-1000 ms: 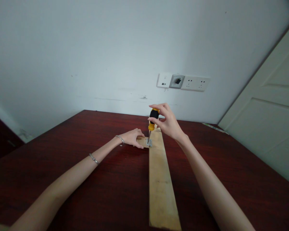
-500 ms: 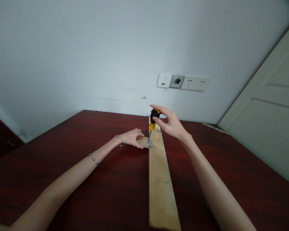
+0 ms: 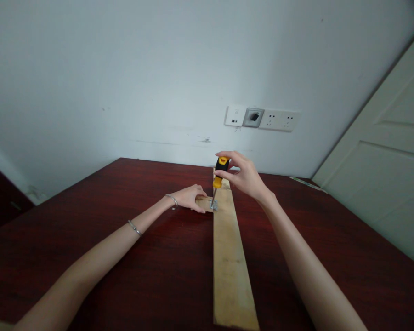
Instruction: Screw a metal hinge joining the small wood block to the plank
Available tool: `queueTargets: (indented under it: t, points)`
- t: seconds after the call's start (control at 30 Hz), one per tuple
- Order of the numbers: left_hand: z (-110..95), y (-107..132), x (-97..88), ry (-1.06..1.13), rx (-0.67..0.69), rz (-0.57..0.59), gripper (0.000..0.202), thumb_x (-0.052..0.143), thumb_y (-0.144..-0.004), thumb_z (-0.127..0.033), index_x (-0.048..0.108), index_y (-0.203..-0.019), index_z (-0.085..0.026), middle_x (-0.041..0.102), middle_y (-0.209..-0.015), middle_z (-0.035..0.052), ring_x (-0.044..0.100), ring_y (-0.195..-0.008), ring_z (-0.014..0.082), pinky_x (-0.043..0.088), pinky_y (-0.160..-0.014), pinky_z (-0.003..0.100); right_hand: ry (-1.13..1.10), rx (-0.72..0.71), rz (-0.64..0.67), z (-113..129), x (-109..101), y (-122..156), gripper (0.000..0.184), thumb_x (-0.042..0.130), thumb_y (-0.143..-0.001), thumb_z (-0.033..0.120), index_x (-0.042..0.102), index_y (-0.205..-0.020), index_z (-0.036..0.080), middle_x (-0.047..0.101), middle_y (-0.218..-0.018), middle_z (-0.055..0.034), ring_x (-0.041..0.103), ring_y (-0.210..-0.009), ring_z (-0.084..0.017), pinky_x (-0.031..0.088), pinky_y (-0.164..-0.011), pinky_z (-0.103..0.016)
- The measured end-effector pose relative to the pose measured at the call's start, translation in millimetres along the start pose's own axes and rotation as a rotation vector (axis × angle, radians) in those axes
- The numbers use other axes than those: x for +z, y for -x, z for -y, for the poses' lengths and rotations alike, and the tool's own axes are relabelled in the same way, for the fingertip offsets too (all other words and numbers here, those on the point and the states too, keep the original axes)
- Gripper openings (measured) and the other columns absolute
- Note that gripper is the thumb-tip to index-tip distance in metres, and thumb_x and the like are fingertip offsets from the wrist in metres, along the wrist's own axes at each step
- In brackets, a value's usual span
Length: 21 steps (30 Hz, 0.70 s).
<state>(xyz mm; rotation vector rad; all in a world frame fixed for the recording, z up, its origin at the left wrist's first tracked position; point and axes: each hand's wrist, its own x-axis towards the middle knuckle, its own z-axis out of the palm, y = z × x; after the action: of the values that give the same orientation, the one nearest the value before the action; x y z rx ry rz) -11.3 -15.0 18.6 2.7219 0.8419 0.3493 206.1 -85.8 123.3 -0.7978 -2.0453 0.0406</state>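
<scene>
A long pale wooden plank (image 3: 230,257) lies on the dark red table (image 3: 124,239), running away from me. A small metal hinge (image 3: 213,204) joins its left edge to a short wooden block (image 3: 204,202). My left hand (image 3: 188,197) lies closed over that block and presses it down. My right hand (image 3: 243,175) grips the black and yellow handle of a screwdriver (image 3: 219,174), which stands nearly upright with its tip on the hinge.
A white wall rises behind the table with a row of sockets and a switch plate (image 3: 262,118). A white door (image 3: 382,156) stands at the right. A thin strip (image 3: 305,182) lies at the table's far right edge.
My right hand's fingers have shifted round the screwdriver handle, loosening and closing again. My left hand, the block and the plank have stayed where they were.
</scene>
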Motion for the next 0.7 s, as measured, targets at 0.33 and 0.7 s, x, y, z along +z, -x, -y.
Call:
queueTargets:
  t: [0.33,0.7]
  points:
    - [-0.8,-0.2,-1.1,-0.011,0.016,0.013,0.061,0.077,-0.063,-0.052,0.066,-0.108,-0.013,0.059,-0.099,0.0083,0.053,-0.092,0.0235,0.041,-0.081,0.031,-0.029,0.021,0.049,4.2,-6.0,2.5,0.048,0.055,-0.078,0.014,0.053,-0.125,0.025,0.058,-0.122,-0.0081,0.06,-0.093,-0.021,0.056,-0.075,-0.037]
    - [1.8,0.3,1.2,0.007,0.004,0.003,0.06,0.077,-0.062,-0.052,0.065,-0.109,-0.014,0.058,-0.1,0.0078,0.053,-0.095,0.0233,0.041,-0.083,0.03,-0.093,0.041,0.011,-1.3,3.6,1.1,0.036,0.062,-0.083,0.033,0.059,-0.118,0.028,0.059,-0.112,-0.0066,0.061,-0.093,-0.02,0.057,-0.079,-0.039]
